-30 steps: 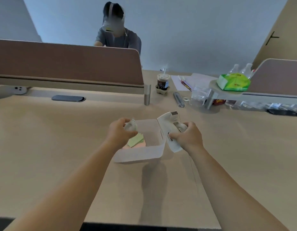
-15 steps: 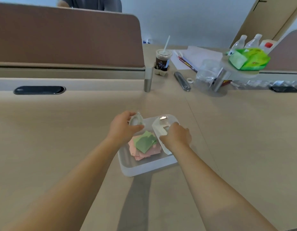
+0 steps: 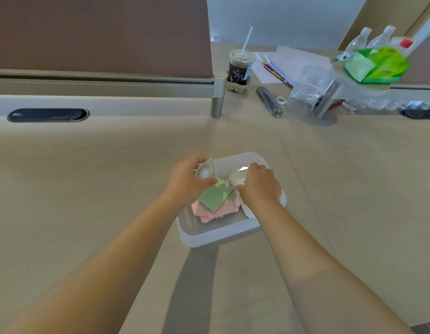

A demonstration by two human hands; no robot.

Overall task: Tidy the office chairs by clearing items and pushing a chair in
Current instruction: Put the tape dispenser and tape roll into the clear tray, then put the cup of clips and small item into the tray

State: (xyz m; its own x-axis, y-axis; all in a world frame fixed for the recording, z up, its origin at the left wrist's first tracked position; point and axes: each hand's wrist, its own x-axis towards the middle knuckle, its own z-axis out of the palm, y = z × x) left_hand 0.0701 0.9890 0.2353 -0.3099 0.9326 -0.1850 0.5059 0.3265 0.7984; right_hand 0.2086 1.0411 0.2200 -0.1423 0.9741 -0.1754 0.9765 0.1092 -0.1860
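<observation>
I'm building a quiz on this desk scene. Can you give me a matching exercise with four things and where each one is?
Things:
1. roll of tape
2. green paper
3. iced drink cup
4. green packet

Places:
A. on the raised round shelf, far right
B. lying on the pink papers in the white tray
C. held by the left hand over the tray's far left corner
D. on the desk just past the end of the brown divider

Pairs: 1-C, 2-B, 3-D, 4-A
</observation>
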